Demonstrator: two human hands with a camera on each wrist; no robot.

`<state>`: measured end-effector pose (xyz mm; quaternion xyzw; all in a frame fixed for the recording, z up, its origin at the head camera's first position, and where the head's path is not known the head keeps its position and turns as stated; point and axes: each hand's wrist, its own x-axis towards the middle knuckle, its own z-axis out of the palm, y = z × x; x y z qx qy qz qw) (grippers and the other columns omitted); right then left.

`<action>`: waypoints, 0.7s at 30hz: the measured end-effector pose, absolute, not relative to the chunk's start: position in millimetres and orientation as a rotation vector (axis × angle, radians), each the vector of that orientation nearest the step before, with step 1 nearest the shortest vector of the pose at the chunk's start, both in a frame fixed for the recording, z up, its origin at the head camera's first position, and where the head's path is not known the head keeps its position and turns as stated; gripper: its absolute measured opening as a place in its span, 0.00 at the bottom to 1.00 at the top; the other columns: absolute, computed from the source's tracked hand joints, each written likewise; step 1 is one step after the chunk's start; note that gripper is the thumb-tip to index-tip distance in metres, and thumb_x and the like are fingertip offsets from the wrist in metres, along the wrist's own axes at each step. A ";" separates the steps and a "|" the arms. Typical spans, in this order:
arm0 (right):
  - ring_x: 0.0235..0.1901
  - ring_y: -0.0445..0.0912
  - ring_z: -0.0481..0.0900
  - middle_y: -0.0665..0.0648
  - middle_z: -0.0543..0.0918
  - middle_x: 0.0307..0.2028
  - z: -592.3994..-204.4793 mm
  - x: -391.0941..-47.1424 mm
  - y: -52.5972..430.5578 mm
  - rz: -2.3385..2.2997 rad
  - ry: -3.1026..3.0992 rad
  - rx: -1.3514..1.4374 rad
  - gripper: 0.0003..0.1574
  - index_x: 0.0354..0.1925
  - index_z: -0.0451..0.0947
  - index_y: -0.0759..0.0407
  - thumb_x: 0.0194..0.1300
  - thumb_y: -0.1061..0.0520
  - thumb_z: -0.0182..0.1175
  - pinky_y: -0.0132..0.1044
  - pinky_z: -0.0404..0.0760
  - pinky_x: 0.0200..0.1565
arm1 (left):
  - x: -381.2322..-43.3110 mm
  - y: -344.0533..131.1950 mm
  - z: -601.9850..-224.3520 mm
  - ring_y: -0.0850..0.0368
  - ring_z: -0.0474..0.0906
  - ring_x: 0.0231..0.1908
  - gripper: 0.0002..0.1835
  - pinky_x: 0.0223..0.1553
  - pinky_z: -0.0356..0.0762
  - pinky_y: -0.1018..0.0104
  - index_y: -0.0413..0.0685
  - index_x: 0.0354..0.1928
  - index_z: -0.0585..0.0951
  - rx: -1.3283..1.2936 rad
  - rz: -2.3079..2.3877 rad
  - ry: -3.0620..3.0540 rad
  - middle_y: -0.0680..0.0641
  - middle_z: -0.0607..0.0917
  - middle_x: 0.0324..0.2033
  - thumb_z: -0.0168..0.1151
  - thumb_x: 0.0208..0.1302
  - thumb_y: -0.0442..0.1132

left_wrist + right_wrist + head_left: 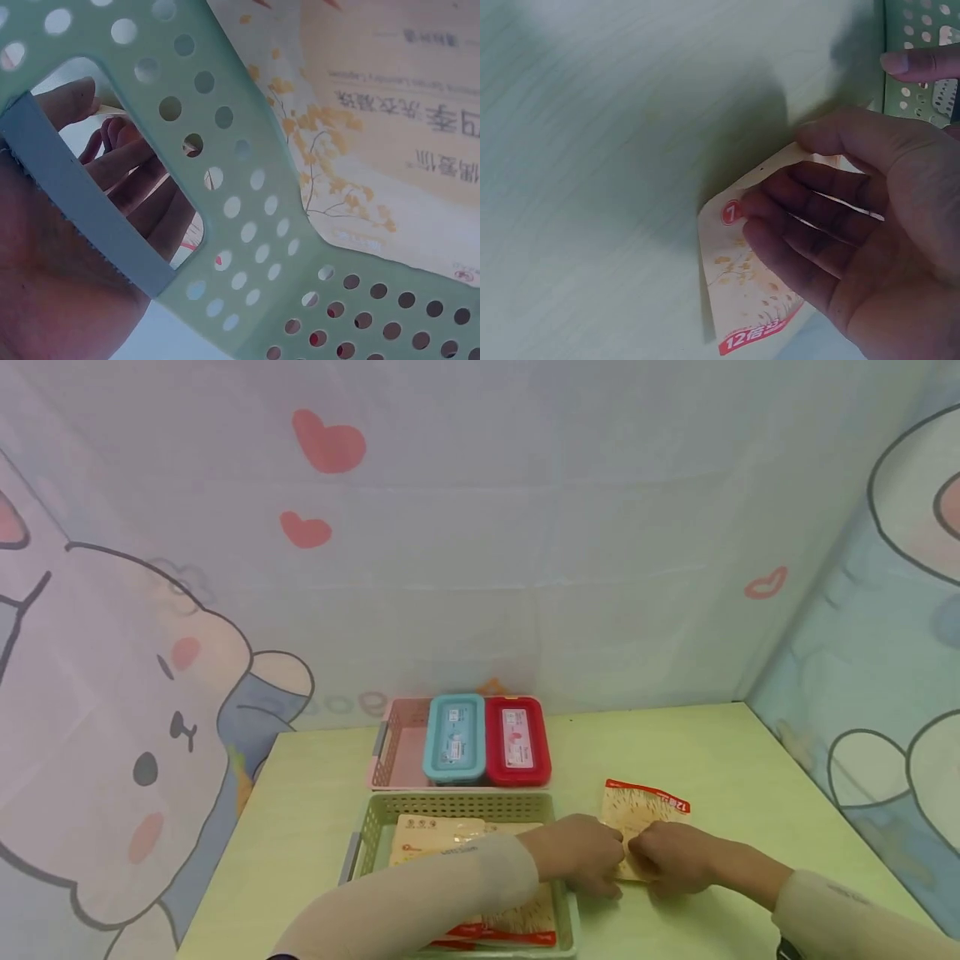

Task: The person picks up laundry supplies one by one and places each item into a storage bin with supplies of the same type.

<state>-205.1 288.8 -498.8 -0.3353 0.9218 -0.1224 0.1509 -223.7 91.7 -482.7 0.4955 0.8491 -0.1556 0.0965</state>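
Note:
A flat cream pouch [633, 810] with a red band along its far edge lies on the table, right of the green basket. My left hand [588, 856] reaches over the basket's right side and pinches the pouch's left edge. In the left wrist view, the thumb [71, 101] and curled fingers show through the basket's handle opening, a thin cream edge at the thumb tip. The right hand [678, 858] grips the near part of the pouch [739, 277]. Its thumb is at the edge, and its curled fingers [795, 262] lie over the printed front.
Several similar pouches [431, 831] lie inside the green basket [457, 802], partly hidden by the left sleeve. Behind it stands a pink basket [405, 760] holding a blue-lidded box [455, 739] and a red-lidded box [517, 739]. A printed curtain [450, 527] encloses the table.

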 end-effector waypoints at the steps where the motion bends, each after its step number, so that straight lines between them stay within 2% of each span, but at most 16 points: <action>1: 0.22 0.34 0.61 0.39 0.66 0.21 -497.9 -206.0 287.8 -0.351 2.637 -0.962 0.20 0.26 0.71 0.50 0.51 0.70 0.70 0.31 0.63 0.26 | -223.7 91.6 -482.0 0.64 0.74 0.31 0.22 0.37 0.79 0.68 0.62 0.27 0.81 1.454 -0.452 2.516 0.62 0.81 0.40 0.64 0.68 0.68; 5: 0.23 0.34 0.60 0.38 0.65 0.22 -492.6 -208.0 284.5 -0.357 2.596 -0.963 0.20 0.27 0.73 0.50 0.52 0.74 0.66 0.31 0.64 0.27 | -223.0 92.5 -480.2 0.65 0.76 0.34 0.24 0.41 0.79 0.68 0.62 0.31 0.84 1.374 -0.416 2.511 0.64 0.82 0.47 0.63 0.66 0.72; 8: 0.24 0.34 0.59 0.38 0.65 0.23 -487.3 -208.4 284.3 -0.359 2.590 -0.989 0.20 0.28 0.75 0.50 0.53 0.76 0.65 0.31 0.64 0.28 | -222.1 94.7 -480.7 0.66 0.76 0.35 0.24 0.41 0.80 0.68 0.61 0.33 0.84 1.340 -0.405 2.507 0.64 0.82 0.49 0.63 0.66 0.73; 11: 0.25 0.34 0.59 0.38 0.67 0.23 -481.2 -210.0 285.3 -0.375 2.583 -1.013 0.20 0.29 0.76 0.51 0.55 0.76 0.64 0.31 0.65 0.28 | -223.4 96.6 -480.3 0.66 0.75 0.34 0.24 0.40 0.80 0.68 0.60 0.32 0.82 1.322 -0.395 2.508 0.64 0.82 0.46 0.63 0.67 0.72; 15: 0.26 0.34 0.61 0.39 0.70 0.25 -472.6 -214.5 289.3 -0.397 2.576 -1.019 0.20 0.31 0.77 0.51 0.57 0.77 0.64 0.31 0.67 0.29 | -229.0 94.9 -478.4 0.66 0.75 0.32 0.20 0.38 0.80 0.67 0.62 0.38 0.83 1.320 -0.377 2.568 0.62 0.82 0.42 0.64 0.70 0.68; 21: 0.26 0.34 0.58 0.39 0.65 0.26 -451.2 -224.1 300.6 -0.488 2.557 -1.052 0.19 0.30 0.74 0.52 0.59 0.77 0.59 0.32 0.62 0.29 | -239.3 88.7 -472.5 0.65 0.74 0.30 0.09 0.30 0.78 0.67 0.65 0.44 0.84 1.335 -0.358 2.735 0.61 0.81 0.36 0.68 0.71 0.58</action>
